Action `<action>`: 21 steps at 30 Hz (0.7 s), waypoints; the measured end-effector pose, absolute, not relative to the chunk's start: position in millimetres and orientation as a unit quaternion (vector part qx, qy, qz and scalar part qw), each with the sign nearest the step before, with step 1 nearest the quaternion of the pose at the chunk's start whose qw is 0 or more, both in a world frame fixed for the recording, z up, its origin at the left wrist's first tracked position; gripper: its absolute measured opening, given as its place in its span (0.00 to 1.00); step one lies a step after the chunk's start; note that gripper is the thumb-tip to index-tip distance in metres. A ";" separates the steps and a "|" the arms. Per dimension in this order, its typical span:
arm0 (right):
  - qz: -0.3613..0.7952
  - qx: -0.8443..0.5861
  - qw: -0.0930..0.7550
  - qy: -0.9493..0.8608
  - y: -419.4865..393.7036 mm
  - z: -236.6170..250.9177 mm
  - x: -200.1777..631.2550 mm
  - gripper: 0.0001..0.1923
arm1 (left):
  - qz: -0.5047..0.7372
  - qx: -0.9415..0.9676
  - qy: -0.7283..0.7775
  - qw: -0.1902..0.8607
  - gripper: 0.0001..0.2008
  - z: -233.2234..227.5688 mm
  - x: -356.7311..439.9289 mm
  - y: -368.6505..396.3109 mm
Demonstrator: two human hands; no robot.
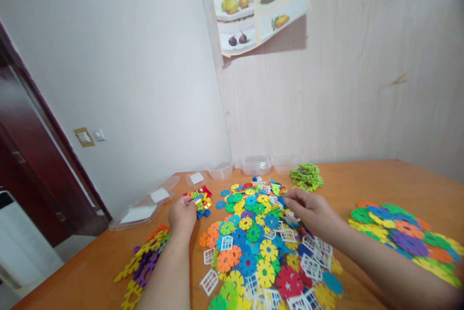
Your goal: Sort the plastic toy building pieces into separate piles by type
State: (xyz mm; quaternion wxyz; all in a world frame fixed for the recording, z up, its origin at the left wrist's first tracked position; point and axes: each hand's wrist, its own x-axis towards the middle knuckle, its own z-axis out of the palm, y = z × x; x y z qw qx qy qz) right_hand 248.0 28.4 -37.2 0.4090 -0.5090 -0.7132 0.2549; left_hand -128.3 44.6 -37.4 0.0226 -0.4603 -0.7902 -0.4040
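Curling my left hand (182, 214) fingers against the small brick cluster (200, 201), I steady it on the worktop (340, 189). My right hand (308, 207) fingers pinch loosely into the central disc pile (261, 232); whether they grip a piece, I cannot tell. Sorted green discs (306, 176) lie beyond.

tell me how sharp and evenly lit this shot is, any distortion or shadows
Head view: soft even light, no glare; wide-lens bend at the edges, dark top-right corner; the right hand and forearm look slightly blurred; the fruit poster casts a shadow on the wall; the pile of discs is fairly sharp.
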 end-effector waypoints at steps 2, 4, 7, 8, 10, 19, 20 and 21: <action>0.261 -0.512 0.425 -0.700 31.5 -37.4 250.8 0.15 | -0.405 -0.458 -0.791 0.021 0.12 -37.3 -128.1 44.9; 0.273 -0.511 0.444 -0.684 33.8 -35.5 254.1 0.16 | -0.396 -0.462 -0.793 0.027 0.12 -36.2 -127.6 44.7; 0.273 -0.536 0.454 -0.657 37.8 -29.3 262.0 0.16 | -0.375 -0.476 -0.794 0.051 0.13 -30.8 -122.9 42.5; 0.263 -0.554 0.452 -0.648 39.7 -26.9 265.7 0.15 | -0.370 -0.483 -0.792 0.057 0.13 -27.9 -119.5 41.3; 0.232 -0.591 0.442 -0.634 44.0 -22.8 274.6 0.13 | -0.371 -0.504 -0.778 0.057 0.14 -21.3 -109.5 38.6; 0.165 -0.647 0.240 -0.705 58.0 -33.7 302.3 0.05 | -0.392 -0.676 -0.624 -0.009 0.14 -15.2 -45.2 25.9; 0.171 -0.642 0.223 -0.713 57.6 -35.9 302.6 0.03 | -0.382 -0.692 -0.612 -0.018 0.15 -16.4 -40.0 24.7; 0.178 -0.636 0.206 -0.722 56.7 -37.8 302.5 0.02 | -0.371 -0.706 -0.602 -0.026 0.15 -17.3 -35.5 23.4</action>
